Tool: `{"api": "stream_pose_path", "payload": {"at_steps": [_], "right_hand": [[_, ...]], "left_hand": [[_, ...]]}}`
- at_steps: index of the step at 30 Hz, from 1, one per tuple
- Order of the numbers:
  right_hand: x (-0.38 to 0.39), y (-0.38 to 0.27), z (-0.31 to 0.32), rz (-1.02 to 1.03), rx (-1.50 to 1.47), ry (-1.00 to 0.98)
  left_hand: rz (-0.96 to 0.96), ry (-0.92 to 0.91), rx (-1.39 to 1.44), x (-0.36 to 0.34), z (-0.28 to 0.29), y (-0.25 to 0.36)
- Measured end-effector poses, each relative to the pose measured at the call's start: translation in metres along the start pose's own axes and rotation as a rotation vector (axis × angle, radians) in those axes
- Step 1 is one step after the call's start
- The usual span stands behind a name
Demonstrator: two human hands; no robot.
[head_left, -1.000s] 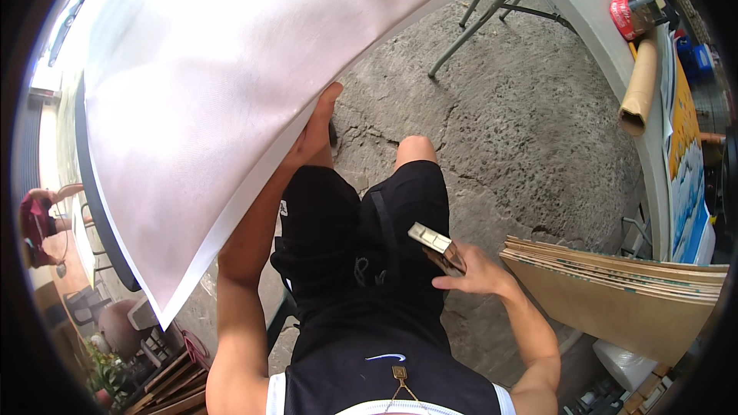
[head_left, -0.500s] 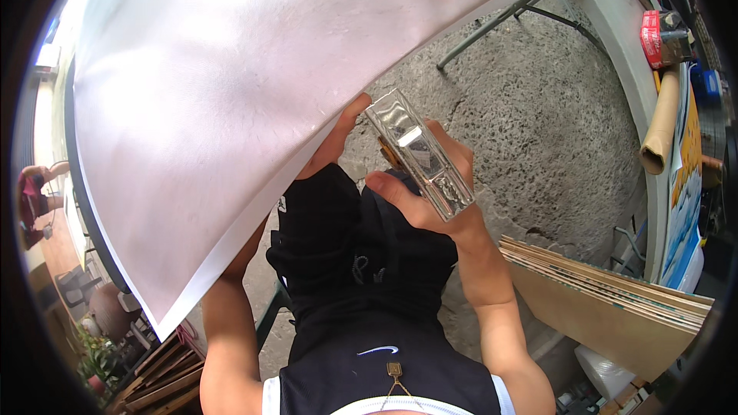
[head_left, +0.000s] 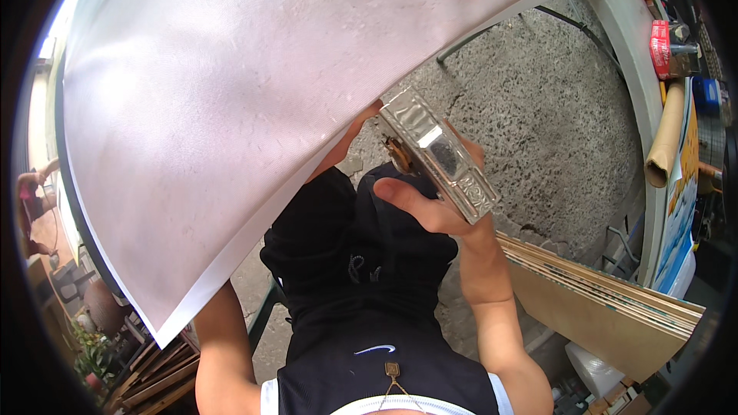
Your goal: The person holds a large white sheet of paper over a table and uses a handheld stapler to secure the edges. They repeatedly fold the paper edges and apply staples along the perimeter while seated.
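Note:
A large pale sheet (head_left: 231, 92) with a white border spreads over the upper left, its near edge running diagonally past my hands. My left hand (head_left: 342, 146) is at that edge, mostly beneath the sheet; one finger shows along the border, and the rest of its grip is hidden. My right hand (head_left: 423, 209) is closed around a silver metal staple gun (head_left: 440, 152), with the thumb on the near side and the other fingers behind it. The tool's upper end is close to the sheet's edge and the left fingertips.
Rough concrete floor (head_left: 530, 123) lies below. At the right, a stack of thin boards (head_left: 600, 307) leans near my elbow. A cardboard tube (head_left: 666, 138) and a red-labelled roll (head_left: 661, 50) lie on a pale surface. Wooden pieces (head_left: 157, 376) and a plant (head_left: 92, 350) are at lower left.
The staple gun and my right hand have shifted slightly right and down. My left hand has slid a little up and right along the sheet's edge.

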State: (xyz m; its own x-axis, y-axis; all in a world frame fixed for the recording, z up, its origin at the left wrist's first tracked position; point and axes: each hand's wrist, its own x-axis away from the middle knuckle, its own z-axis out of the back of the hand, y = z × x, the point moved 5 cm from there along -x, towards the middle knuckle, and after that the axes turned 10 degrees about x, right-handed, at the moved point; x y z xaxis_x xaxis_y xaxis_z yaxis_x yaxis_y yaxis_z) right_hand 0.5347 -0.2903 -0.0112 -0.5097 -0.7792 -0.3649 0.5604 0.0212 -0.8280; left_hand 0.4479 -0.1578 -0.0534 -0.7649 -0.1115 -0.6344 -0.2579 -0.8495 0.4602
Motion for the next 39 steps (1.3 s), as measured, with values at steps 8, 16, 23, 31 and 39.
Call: {"api": "stream_pose_path", "payload": {"at_steps": [8,16,23,31,39], "right_hand": [[0.003,0.001,0.005,-0.025,0.055,-0.009],[0.0,-0.002,0.002,-0.041,0.021,-0.028],[0.0,-0.004,0.001,-0.033,0.052,-0.016],[-0.002,-0.01,0.005,-0.016,0.102,0.001],[-0.005,-0.011,-0.001,0.037,0.123,0.012]], "left_hand": [[0.017,0.012,0.036,-0.003,-0.002,-0.001],[0.035,0.03,0.07,-0.003,-0.002,-0.001],[0.046,0.039,0.092,-0.002,0.001,0.0],[0.055,0.046,0.117,-0.004,-0.001,-0.001],[0.059,0.06,0.105,-0.003,0.002,-0.004]]}}
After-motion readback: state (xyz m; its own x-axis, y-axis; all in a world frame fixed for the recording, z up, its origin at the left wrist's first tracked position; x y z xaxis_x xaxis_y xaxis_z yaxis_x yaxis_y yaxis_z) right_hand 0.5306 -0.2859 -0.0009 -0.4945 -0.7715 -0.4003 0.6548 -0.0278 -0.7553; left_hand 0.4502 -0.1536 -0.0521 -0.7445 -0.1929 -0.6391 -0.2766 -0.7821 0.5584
